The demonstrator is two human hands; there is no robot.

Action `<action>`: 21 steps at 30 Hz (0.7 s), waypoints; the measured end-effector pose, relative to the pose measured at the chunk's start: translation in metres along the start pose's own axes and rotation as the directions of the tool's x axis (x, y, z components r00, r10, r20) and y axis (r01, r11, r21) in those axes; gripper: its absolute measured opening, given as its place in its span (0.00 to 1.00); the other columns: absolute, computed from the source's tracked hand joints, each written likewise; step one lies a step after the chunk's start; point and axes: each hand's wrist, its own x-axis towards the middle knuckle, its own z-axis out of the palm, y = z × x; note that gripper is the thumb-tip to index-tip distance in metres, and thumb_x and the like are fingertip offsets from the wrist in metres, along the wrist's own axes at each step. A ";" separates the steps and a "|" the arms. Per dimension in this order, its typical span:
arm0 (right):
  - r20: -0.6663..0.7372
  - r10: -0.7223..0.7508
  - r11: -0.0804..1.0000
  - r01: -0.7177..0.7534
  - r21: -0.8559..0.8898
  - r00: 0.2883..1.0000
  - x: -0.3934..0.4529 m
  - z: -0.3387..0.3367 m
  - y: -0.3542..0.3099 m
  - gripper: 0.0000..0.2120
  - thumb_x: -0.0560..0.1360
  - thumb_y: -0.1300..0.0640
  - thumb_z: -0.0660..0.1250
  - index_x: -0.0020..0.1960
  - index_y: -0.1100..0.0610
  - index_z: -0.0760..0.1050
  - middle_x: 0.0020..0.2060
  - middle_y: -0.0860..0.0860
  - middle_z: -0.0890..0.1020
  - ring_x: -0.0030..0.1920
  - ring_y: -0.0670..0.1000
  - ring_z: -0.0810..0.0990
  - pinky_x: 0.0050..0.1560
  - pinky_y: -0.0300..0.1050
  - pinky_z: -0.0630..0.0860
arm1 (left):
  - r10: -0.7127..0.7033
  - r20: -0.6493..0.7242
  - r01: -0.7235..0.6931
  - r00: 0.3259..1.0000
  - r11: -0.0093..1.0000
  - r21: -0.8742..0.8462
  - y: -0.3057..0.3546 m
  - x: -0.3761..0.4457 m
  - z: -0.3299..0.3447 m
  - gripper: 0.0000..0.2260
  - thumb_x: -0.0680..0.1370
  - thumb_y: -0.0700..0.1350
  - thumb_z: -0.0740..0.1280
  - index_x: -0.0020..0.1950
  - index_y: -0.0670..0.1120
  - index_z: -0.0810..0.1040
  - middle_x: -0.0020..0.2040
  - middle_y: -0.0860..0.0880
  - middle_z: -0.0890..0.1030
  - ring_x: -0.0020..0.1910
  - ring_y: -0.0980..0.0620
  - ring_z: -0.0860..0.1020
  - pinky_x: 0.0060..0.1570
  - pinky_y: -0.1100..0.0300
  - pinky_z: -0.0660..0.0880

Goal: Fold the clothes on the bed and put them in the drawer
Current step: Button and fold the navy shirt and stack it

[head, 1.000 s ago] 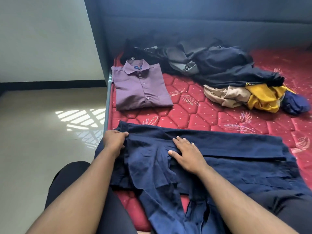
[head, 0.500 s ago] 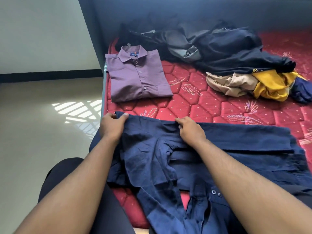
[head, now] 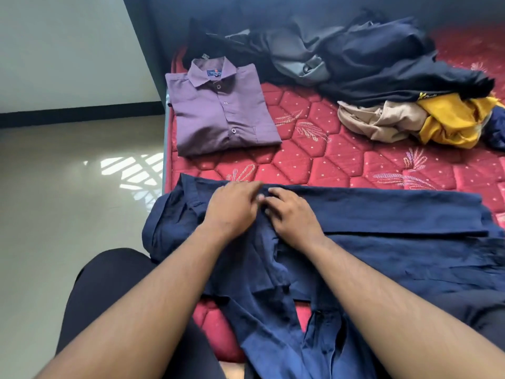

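A dark navy blue cotton garment lies spread across the near edge of the red quilted mattress, running from the left bed edge off to the right, with a loose part hanging down over the near side between the person's forearms. Both hands rest palm-down on the garment near its far edge, side by side with their fingertips almost touching. The left hand lies with fingers stretched toward the right; the right hand lies with fingers pointing left and slightly bent. Whether the right fingers pinch a bit of cloth is hard to tell, since the fingertips are blurred.

Farther back on the left, a folded purple button-up collared shirt lies flat on the mattress, well apart from the navy garment. At the far side sits a rumpled heap of dark navy and grey clothes, and to its right a crumpled beige cloth touching a bunched yellow garment. A pale glossy tiled floor lies left of the bed.
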 end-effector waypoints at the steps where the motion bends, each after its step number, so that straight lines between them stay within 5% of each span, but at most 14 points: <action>1: 0.079 0.025 0.999 -0.021 -0.047 0.997 -0.003 0.000 0.009 0.25 0.76 0.44 0.52 0.65 0.52 0.77 0.67 0.53 0.76 0.66 0.57 0.74 0.64 0.58 0.72 | -0.085 0.141 0.076 0.986 0.995 0.071 -0.009 -0.006 0.009 0.23 0.82 0.57 0.54 0.76 0.52 0.66 0.76 0.50 0.68 0.74 0.45 0.66 0.72 0.43 0.63; 3: 0.159 0.241 0.958 -0.208 -0.199 0.958 -0.010 -0.011 0.043 0.29 0.78 0.39 0.45 0.76 0.46 0.63 0.77 0.49 0.63 0.76 0.54 0.60 0.74 0.58 0.57 | -0.289 0.260 0.243 0.921 0.951 0.193 -0.032 -0.022 0.017 0.30 0.80 0.67 0.49 0.80 0.60 0.47 0.81 0.60 0.46 0.80 0.49 0.45 0.74 0.38 0.43; 6: 0.116 0.572 0.798 -0.519 -0.306 0.812 -0.025 -0.038 0.084 0.28 0.82 0.39 0.45 0.80 0.46 0.49 0.80 0.50 0.48 0.79 0.55 0.46 0.75 0.62 0.44 | -0.426 0.195 0.355 0.884 0.881 0.314 -0.031 -0.028 0.009 0.35 0.76 0.74 0.44 0.79 0.62 0.39 0.79 0.60 0.36 0.78 0.48 0.33 0.62 0.27 0.27; 9: 0.173 0.348 0.911 -0.289 -0.295 0.921 -0.020 -0.036 0.059 0.33 0.77 0.35 0.40 0.80 0.46 0.47 0.80 0.49 0.45 0.79 0.55 0.43 0.75 0.60 0.41 | -0.175 0.195 0.120 0.965 0.957 0.264 0.010 -0.007 0.015 0.32 0.81 0.66 0.47 0.81 0.56 0.43 0.81 0.55 0.40 0.79 0.47 0.34 0.67 0.32 0.28; 11: 0.297 0.218 0.957 -0.145 -0.250 0.930 -0.023 -0.027 0.046 0.40 0.70 0.30 0.34 0.79 0.43 0.45 0.79 0.45 0.44 0.79 0.52 0.43 0.76 0.57 0.41 | -0.066 0.329 -0.006 0.942 0.977 0.215 0.014 -0.001 0.024 0.30 0.82 0.65 0.47 0.81 0.57 0.42 0.81 0.58 0.41 0.79 0.51 0.37 0.74 0.37 0.35; 14: 0.258 0.398 0.905 -0.332 -0.265 0.880 -0.041 -0.040 0.092 0.39 0.73 0.26 0.41 0.79 0.42 0.42 0.79 0.42 0.43 0.79 0.50 0.41 0.77 0.57 0.40 | -0.174 0.396 0.063 0.902 0.959 0.277 -0.033 0.004 0.015 0.30 0.79 0.69 0.45 0.77 0.66 0.37 0.79 0.62 0.37 0.79 0.51 0.35 0.73 0.37 0.33; 18: 0.187 0.750 0.655 -0.670 -0.351 0.635 -0.065 -0.084 0.152 0.39 0.74 0.26 0.42 0.79 0.43 0.38 0.79 0.46 0.38 0.78 0.55 0.36 0.74 0.67 0.37 | -0.345 0.305 0.223 0.888 0.901 0.371 -0.053 0.015 -0.003 0.29 0.78 0.71 0.44 0.76 0.68 0.35 0.78 0.60 0.33 0.77 0.44 0.30 0.67 0.33 0.27; 21: 0.243 0.547 0.836 -0.511 -0.199 0.801 -0.044 -0.072 0.116 0.36 0.77 0.30 0.47 0.79 0.42 0.39 0.78 0.47 0.36 0.78 0.54 0.34 0.72 0.66 0.34 | -0.088 0.204 0.027 0.975 0.957 0.288 0.022 0.031 0.025 0.29 0.78 0.68 0.39 0.76 0.64 0.32 0.77 0.60 0.31 0.77 0.45 0.29 0.68 0.33 0.28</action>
